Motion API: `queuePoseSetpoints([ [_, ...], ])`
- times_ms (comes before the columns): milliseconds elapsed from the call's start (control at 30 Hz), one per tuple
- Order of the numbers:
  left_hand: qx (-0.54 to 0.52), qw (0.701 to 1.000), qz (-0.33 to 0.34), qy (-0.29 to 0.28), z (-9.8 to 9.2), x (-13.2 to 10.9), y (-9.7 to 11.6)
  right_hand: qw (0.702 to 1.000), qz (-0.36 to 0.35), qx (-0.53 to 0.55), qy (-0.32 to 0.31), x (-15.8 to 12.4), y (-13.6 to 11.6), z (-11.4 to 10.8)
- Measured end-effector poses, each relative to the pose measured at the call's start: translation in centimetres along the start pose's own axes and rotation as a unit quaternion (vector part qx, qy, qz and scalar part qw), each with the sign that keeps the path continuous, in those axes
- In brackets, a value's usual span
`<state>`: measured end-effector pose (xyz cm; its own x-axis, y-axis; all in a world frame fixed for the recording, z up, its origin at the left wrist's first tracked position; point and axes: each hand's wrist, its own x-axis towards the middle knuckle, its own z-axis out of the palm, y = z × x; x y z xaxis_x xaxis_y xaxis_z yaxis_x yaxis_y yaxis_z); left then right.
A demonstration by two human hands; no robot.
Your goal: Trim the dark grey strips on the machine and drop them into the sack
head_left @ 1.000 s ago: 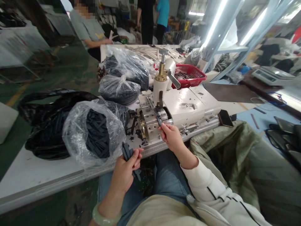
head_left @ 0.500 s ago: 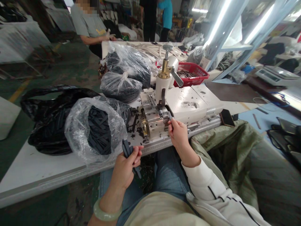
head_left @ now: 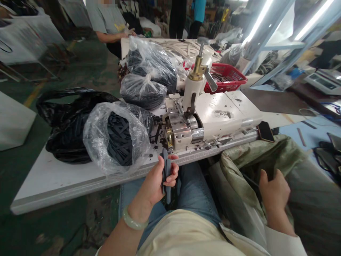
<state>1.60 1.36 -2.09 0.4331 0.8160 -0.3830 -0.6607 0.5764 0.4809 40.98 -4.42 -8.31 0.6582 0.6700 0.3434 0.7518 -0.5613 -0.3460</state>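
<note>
Strips of dark grey material (head_left: 166,176), a small bundle pinched upright between thumb and fingers of the left hand (head_left: 153,186), just below the front edge of the white bench machine (head_left: 221,122); right hand (head_left: 274,193) down inside the olive woven sack (head_left: 237,158), fingers curled, hold impossible to tell.

I am working at a white table (head_left: 48,181) that is carrying a cream bench machine (head_left: 213,117) along its near edge. A clear bag of black strips (head_left: 117,142) and a black plastic bag (head_left: 66,142) are resting left of the machine, with two tied clear bags (head_left: 144,90) behind them. Black scraps (head_left: 157,134) are lying beside the machine base, a red basket (head_left: 225,79) is sitting behind the machine, and a phone (head_left: 265,131) is lying to its right.
</note>
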Motion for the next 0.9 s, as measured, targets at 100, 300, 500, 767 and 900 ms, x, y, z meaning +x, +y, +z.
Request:
queuePoseSetpoints([
  [100,0.014,1.000,-0.010,-0.005,0.6,0.4,-0.8,0.963,-0.035,0.235,-0.131,-2.7,-7.2,-1.6],
  [300,0.050,0.991,0.088,0.092,1.3,-0.2,-1.4,0.752,-0.167,0.440,-0.462,-11.5,-20.8,-3.0],
  [500,0.088,0.966,0.156,0.188,0.8,-0.8,-1.3,0.680,-0.109,0.467,-0.556,-14.9,-22.0,-1.7],
  [767,0.135,0.947,0.211,0.202,-0.7,-0.3,-0.3,0.494,0.211,0.634,-0.556,-12.5,-21.7,-1.8],
  [900,0.254,0.961,0.033,0.106,-0.2,-1.1,-1.0,0.441,0.251,0.671,-0.541,-12.4,-22.1,-1.3],
])
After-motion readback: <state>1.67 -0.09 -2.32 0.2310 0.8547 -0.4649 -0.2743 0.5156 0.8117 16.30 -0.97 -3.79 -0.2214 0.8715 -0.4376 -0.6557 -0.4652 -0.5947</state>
